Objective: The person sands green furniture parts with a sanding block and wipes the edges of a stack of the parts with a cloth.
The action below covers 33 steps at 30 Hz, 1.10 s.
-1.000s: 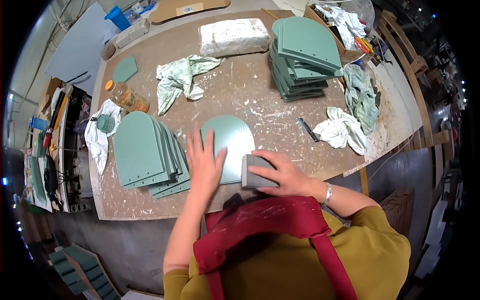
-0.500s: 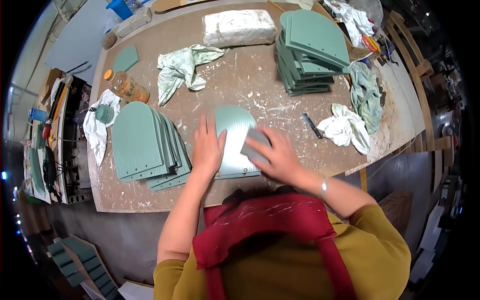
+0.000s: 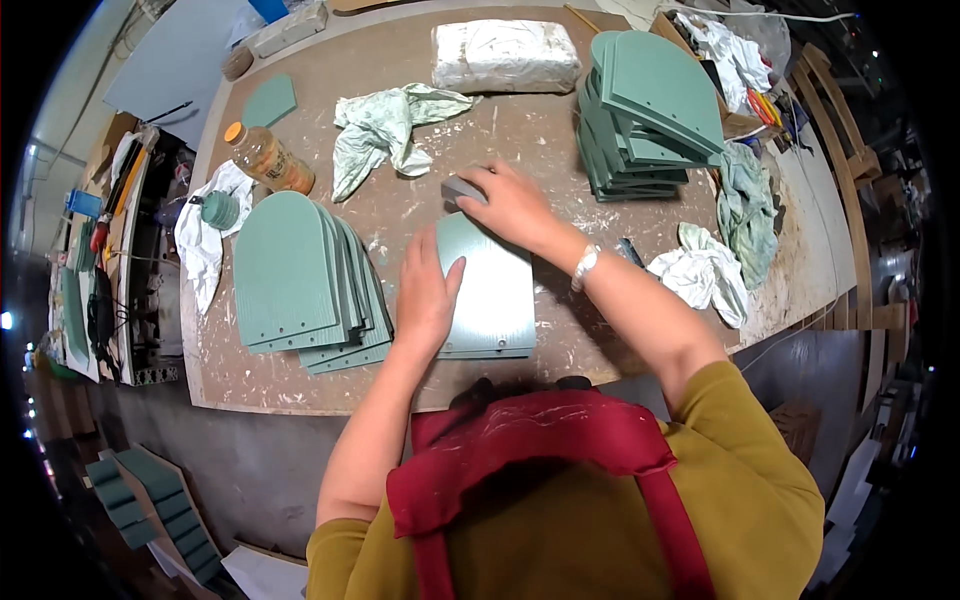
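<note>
In front of me lies a pale green panel (image 3: 492,290) with a rounded far end and small holes along its near edge; another panel's edge shows beneath it. My left hand (image 3: 425,295) rests flat on its left side, fingers stretched out. A grey sanding block (image 3: 462,190) is gripped in my right hand (image 3: 510,205) at the panel's curved far edge. Left of the panel stands a fanned stack of similar green panels (image 3: 290,270). A taller, uneven stack of panels (image 3: 655,95) is at the far right.
A crumpled greenish cloth (image 3: 385,135) and a white wrapped block (image 3: 505,55) lie beyond the panel. At the left are an orange-capped bottle (image 3: 268,158) and a small green jar (image 3: 220,210) on a white rag. More rags (image 3: 703,270) and a dark-handled tool (image 3: 630,252) lie right.
My right hand has moved the sanding block from the panel's right edge up and left to its curved far end. My left hand stays on the panel. The view has shifted slightly.
</note>
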{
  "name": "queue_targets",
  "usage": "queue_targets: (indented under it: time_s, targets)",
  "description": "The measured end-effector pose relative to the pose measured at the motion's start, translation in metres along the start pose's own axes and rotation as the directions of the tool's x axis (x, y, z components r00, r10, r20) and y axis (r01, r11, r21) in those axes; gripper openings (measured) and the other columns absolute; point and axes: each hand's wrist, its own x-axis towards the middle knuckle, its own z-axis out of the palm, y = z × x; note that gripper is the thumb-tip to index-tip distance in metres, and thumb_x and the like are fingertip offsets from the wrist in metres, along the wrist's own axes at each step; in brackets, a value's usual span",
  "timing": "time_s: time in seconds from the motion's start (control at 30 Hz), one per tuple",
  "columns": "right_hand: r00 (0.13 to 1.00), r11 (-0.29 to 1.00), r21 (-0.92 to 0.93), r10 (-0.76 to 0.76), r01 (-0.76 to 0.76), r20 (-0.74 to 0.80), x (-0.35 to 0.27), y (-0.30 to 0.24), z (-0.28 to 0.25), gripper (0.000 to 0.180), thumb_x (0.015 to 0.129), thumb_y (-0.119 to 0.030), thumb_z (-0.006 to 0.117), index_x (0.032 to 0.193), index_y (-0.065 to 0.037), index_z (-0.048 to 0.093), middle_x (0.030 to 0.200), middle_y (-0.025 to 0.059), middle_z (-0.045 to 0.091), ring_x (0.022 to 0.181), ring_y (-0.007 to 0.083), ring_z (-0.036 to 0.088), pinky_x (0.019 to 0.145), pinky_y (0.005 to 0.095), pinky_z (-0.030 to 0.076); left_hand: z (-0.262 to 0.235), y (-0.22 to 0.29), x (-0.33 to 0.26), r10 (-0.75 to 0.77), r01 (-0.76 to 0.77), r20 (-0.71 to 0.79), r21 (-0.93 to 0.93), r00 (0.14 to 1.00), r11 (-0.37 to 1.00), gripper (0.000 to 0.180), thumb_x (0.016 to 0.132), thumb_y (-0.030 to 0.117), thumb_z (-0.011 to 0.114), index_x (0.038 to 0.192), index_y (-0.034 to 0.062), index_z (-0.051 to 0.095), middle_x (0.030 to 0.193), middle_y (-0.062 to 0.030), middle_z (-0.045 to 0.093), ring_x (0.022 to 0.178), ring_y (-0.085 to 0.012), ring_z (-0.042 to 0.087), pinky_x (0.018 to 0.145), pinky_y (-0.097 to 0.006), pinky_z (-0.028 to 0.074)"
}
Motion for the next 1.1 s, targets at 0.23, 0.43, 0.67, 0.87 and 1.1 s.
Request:
queue_targets:
  time_s: [0.23, 0.43, 0.67, 0.87, 1.1]
  targets:
    - [0.960, 0.989, 0.030, -0.132, 0.144, -0.248, -0.150, 0.041, -0.002, 0.051, 0.090, -0.029, 0.067, 0.136, -0.012, 0.056, 0.143, 0.0229, 0.044, 0.129, 0.0438, 0.046, 0.107, 0.0472, 0.039, 0.001, 0.004, -0.008, -0.040, 0.039, 0.048, 0.003, 0.998, 0.999, 0.058, 0.096, 0.023, 0.059, 0.143, -0.0025, 0.038, 0.145, -0.0236, 0.039, 0.130, -0.0438, 0.041, 0.109, -0.047, 0.036]
    - [0.975, 0.964, 0.265, 0.089, -0.033, -0.202, -0.165, 0.044, -0.023, 0.049, 0.091, -0.029, 0.067, 0.133, -0.007, 0.057, 0.140, 0.0196, 0.048, 0.127, 0.0373, 0.051, 0.106, 0.0417, 0.041, -0.002, 0.006, -0.025, 0.307, -0.301, -0.022, 0.141, 0.951, 0.943, 0.050, 0.093, 0.022, 0.060, 0.138, 0.0024, 0.049, 0.143, -0.0203, 0.045, 0.130, -0.0403, 0.044, 0.108, -0.048, 0.036]
    - [0.979, 0.988, -0.092, -0.139, 0.127, -0.147, -0.087, 0.003, -0.016, 0.043, 0.087, -0.030, 0.068, 0.126, -0.012, 0.062, 0.130, 0.0204, 0.054, 0.117, 0.0383, 0.056, 0.099, 0.0446, 0.045, -0.010, 0.027, -0.089, 0.562, -0.640, 0.375, 0.119, 0.737, 0.759, 0.073, 0.080, 0.053, 0.068, 0.139, 0.0140, 0.052, 0.146, -0.0092, 0.048, 0.136, -0.0297, 0.042, 0.112, -0.053, 0.031]
    - [0.905, 0.883, -0.197, -0.420, 0.425, 0.071, -0.045, -0.038, 0.019, 0.038, 0.086, -0.033, 0.067, 0.120, -0.016, 0.066, 0.125, 0.0216, 0.057, 0.114, 0.0385, 0.057, 0.094, 0.0466, 0.048, -0.006, 0.019, -0.074, 0.616, -0.694, 0.351, 0.160, 0.705, 0.702, 0.071, 0.082, 0.052, 0.066, 0.141, 0.0157, 0.050, 0.150, -0.0054, 0.043, 0.137, -0.0277, 0.040, 0.112, -0.051, 0.031]
    - [0.647, 0.712, -0.067, -0.591, 0.699, 0.482, -0.041, -0.078, 0.014, 0.041, 0.085, -0.034, 0.067, 0.121, -0.014, 0.066, 0.125, 0.0188, 0.057, 0.117, 0.0363, 0.056, 0.099, 0.0451, 0.044, 0.010, 0.002, -0.063, 0.613, -0.663, 0.295, 0.104, 0.732, 0.742, 0.073, 0.080, 0.050, 0.068, 0.142, 0.0169, 0.050, 0.151, -0.0048, 0.043, 0.139, -0.0258, 0.039, 0.113, -0.048, 0.030]
